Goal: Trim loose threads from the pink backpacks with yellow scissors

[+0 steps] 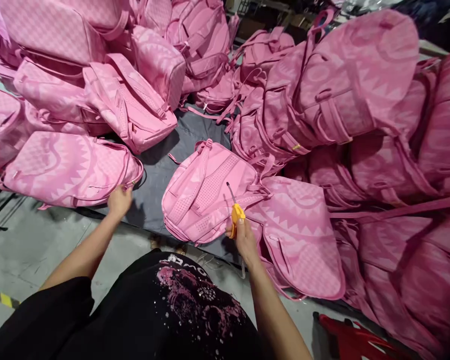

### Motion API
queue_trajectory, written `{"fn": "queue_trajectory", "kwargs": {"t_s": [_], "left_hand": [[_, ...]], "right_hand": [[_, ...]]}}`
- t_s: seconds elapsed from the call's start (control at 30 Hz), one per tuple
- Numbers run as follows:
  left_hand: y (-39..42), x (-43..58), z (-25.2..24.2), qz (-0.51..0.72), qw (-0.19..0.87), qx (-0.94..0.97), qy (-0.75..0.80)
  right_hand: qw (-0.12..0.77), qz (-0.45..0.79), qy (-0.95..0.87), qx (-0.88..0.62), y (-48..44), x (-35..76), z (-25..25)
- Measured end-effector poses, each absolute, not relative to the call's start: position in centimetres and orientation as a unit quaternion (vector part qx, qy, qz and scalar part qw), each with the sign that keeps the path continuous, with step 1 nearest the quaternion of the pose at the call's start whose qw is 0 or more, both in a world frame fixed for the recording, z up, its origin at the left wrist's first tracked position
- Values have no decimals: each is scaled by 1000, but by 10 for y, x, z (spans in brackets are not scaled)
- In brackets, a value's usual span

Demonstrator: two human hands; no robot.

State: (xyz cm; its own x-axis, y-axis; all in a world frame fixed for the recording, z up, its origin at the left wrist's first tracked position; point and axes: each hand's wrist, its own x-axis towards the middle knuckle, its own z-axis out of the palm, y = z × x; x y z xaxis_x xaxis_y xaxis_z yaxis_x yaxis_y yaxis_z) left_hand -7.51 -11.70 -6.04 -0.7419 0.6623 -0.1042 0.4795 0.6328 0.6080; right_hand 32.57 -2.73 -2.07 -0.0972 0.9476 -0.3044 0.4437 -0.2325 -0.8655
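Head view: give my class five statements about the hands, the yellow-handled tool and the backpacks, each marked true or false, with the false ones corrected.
1. The right hand holds a yellow-handled tool. True.
2. The left hand is raised away from every bag. False: the left hand touches the near-left backpack.
3. The middle backpack lies with its shoulder straps facing up. True.
4. The tool's tip points toward the black shirt. False: it points away from the shirt.
5. The piled bags are pink. True.
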Motion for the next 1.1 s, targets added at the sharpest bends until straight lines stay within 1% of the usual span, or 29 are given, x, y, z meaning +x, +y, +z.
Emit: {"fn": "queue_trajectory", "kwargs": {"t_s": [0.07,0.1,0.17,0.27,0.33,0.37,0.43,0.47,0.53,0.6,0.67,0.73,0.77,0.8,0.87,0.93,1.0,1.1], "left_hand": [[-100,-35,-55,277,128,433,848],[-90,-9,-56,263,116,518,806],[-67,45,-64,207,128,603,760],[-38,93,-79,139,173,577,786],[-32,95,-84,160,202,554,791],[-34,90,-85,197,221,542,787],[-49,73,-85,310,282,495,761],[-59,64,-84,372,330,456,738],[-80,47,-80,464,465,356,665],[-92,32,-77,486,594,245,592],[-91,18,-75,465,666,130,569],[-80,5,-75,433,682,28,589],[-74,-1,-76,417,685,-13,597],[-69,-5,-77,400,691,-39,601],[-62,-9,-79,381,699,-50,603],[-62,-7,-82,380,693,-29,611],[-64,-3,-85,388,669,26,633],[-65,3,-88,409,598,152,672]], "right_hand": [[257,470,-567,-626,-24,323,-20],[261,461,-571,-626,-22,321,-19],[252,449,-591,-620,-17,314,-16],[190,439,-628,-615,-6,307,-8],[144,426,-641,-622,7,306,1],[125,422,-642,-627,16,306,6],[95,415,-643,-636,40,306,15],[84,402,-648,-641,54,305,18],[66,344,-669,-655,78,298,23],[16,274,-698,-662,89,284,25],[-85,266,-739,-613,84,268,28],[-189,313,-780,-507,69,255,34],[-215,323,-790,-475,62,250,39],[-218,315,-793,-473,56,247,44],[-187,284,-792,-506,50,242,56],[-177,307,-799,-485,48,238,66],[-176,352,-807,-440,45,236,72],[-136,332,-807,-469,40,244,77]]}}
